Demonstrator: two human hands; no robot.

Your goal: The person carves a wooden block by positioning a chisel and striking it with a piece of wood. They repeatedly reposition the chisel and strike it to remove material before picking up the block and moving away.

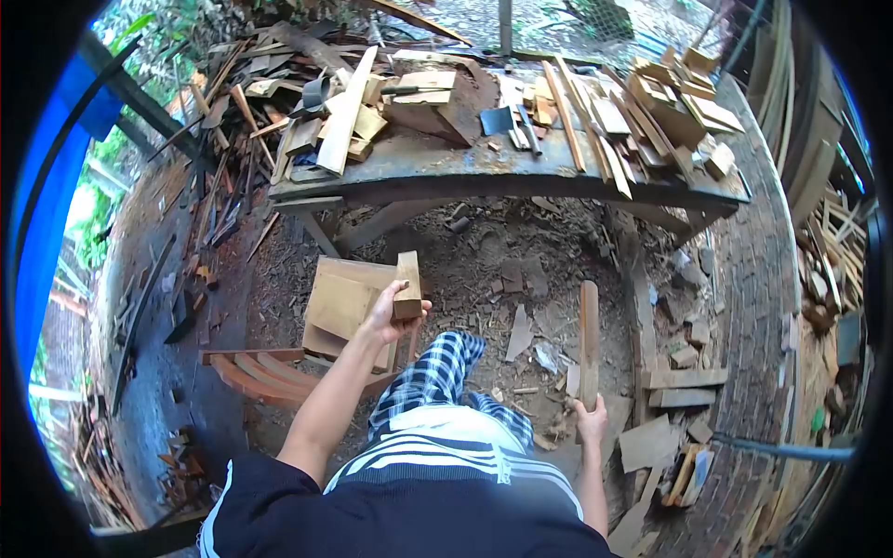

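My left hand (391, 314) is closed around a short, squared wood block (407, 284), held out in front of me. Just behind that hand stands a box-like wooden piece (346, 298) with pale flat faces. In my right hand (588, 418) is the lower end of a long flat wooden slat (589, 335) with a rounded top, held upright. Curved reddish wooden pieces (270, 377) rest below my left forearm.
A workbench (446, 181) ahead carries offcuts, boards and a hammer-like tool (530, 130). Scrap wood (223, 121) is heaped at its left. Chips and scraps litter the dirt floor (484, 251). A low brick edge (753, 307) runs along the right, beside loose blocks (684, 377).
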